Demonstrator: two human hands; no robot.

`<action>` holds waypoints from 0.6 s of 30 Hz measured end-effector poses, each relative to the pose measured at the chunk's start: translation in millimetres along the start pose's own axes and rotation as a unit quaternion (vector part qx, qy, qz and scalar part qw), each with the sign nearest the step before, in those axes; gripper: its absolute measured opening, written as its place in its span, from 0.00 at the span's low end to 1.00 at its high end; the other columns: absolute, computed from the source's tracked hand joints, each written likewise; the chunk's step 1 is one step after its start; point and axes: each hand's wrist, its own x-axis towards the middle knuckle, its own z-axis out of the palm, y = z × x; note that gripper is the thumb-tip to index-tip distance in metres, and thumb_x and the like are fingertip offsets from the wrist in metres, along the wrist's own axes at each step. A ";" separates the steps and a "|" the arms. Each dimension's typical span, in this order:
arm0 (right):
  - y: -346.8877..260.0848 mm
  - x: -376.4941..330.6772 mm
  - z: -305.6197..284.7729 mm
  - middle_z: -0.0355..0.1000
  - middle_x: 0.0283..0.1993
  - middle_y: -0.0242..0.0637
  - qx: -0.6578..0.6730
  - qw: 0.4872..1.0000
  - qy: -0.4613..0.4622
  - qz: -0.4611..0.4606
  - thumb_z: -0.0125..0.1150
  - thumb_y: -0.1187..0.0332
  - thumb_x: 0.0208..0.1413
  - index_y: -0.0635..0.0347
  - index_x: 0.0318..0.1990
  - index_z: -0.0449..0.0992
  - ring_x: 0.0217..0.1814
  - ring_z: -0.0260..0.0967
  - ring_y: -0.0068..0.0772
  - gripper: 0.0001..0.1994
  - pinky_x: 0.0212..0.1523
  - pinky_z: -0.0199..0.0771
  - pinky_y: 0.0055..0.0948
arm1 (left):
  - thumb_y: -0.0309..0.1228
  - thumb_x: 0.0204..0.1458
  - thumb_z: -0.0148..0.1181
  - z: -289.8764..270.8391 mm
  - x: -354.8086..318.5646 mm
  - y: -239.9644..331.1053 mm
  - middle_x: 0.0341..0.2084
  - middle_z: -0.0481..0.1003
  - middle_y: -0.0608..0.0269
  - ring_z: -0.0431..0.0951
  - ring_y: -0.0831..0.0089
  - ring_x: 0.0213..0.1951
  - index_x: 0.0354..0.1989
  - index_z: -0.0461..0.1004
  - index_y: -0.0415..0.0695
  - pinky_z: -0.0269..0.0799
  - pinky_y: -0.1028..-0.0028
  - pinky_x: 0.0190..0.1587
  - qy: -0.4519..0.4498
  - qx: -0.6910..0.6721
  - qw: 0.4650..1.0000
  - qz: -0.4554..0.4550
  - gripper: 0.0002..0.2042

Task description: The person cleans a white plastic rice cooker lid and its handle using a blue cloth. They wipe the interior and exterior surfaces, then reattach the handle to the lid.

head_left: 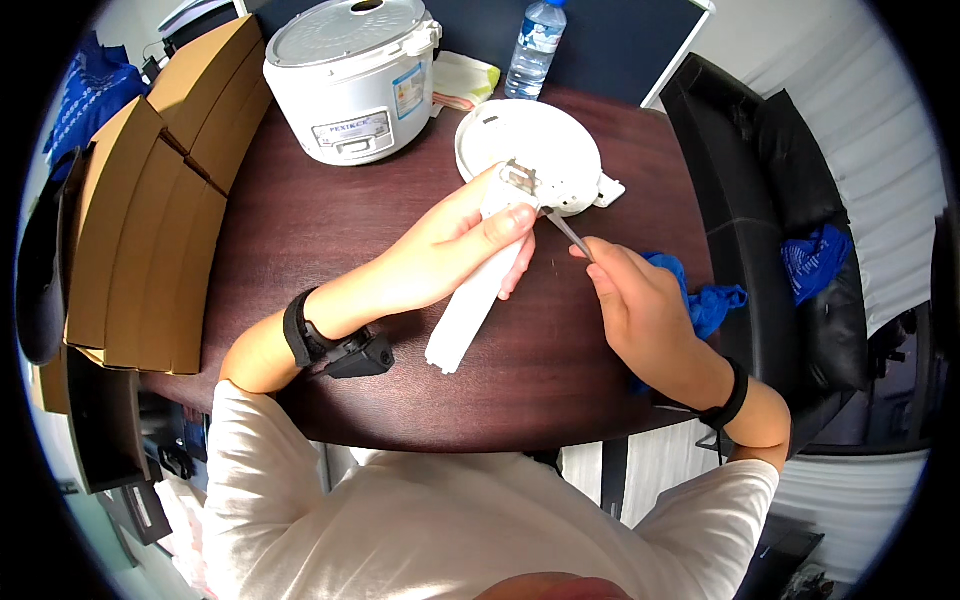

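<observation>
My left hand (450, 250) grips a long white plastic part (470, 305) that slants down toward me, with a small metal bracket (520, 178) at its top end. My right hand (630, 295) pinches a thin metal tool (567, 230), its tip touching the part just below the bracket. Just behind both hands a round white lid (530, 150) lies flat on the dark wooden table (320, 230).
A white rice cooker (350, 75) stands at the back left, a clear water bottle (535, 45) and a folded cloth (465, 80) behind the lid. Brown cardboard boxes (150, 220) line the table's left side. A blue cloth (700, 295) lies under my right hand; a black chair (770, 230) stands to the right.
</observation>
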 end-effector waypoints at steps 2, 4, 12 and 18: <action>0.3 0.7 0.6 0.71 0.33 0.48 -0.021 1.000 -0.002 -0.003 0.53 0.80 0.53 0.70 0.46 0.67 0.31 0.72 0.47 0.12 0.28 0.72 0.34 | 0.47 0.62 0.42 -1.9 0.2 -1.1 0.27 0.71 0.61 0.74 0.76 0.24 0.43 0.59 0.43 0.75 0.75 0.27 -0.001 -0.008 1.000 -0.014 0.18; 0.3 1.0 2.2 0.71 0.33 0.47 -0.040 0.999 -0.003 -0.004 0.53 0.80 0.52 0.70 0.47 0.67 0.31 0.72 0.46 0.13 0.27 0.72 0.34 | 0.47 0.62 0.42 -3.5 -0.3 -2.8 0.27 0.70 0.60 0.74 0.75 0.24 0.42 0.59 0.43 0.75 0.75 0.26 0.004 -0.001 1.000 -0.025 0.18; 6.9 2.6 7.4 0.73 0.36 0.49 0.014 1.000 0.001 0.017 0.53 0.79 0.53 0.70 0.46 0.69 0.33 0.73 0.48 0.12 0.30 0.73 0.35 | 0.44 0.63 0.41 -3.1 1.6 -9.3 0.23 0.70 0.63 0.73 0.79 0.21 0.44 0.60 0.42 0.71 0.79 0.24 0.027 -0.026 0.999 -0.034 0.16; 7.6 7.7 -14.6 0.74 0.37 0.48 -0.007 1.000 -0.013 0.007 0.53 0.76 0.55 0.68 0.43 0.70 0.34 0.73 0.49 0.09 0.30 0.73 0.35 | 0.39 0.63 0.44 -4.3 0.1 3.6 0.26 0.72 0.64 0.73 0.79 0.23 0.46 0.61 0.42 0.70 0.80 0.27 0.015 0.043 0.998 -0.051 0.13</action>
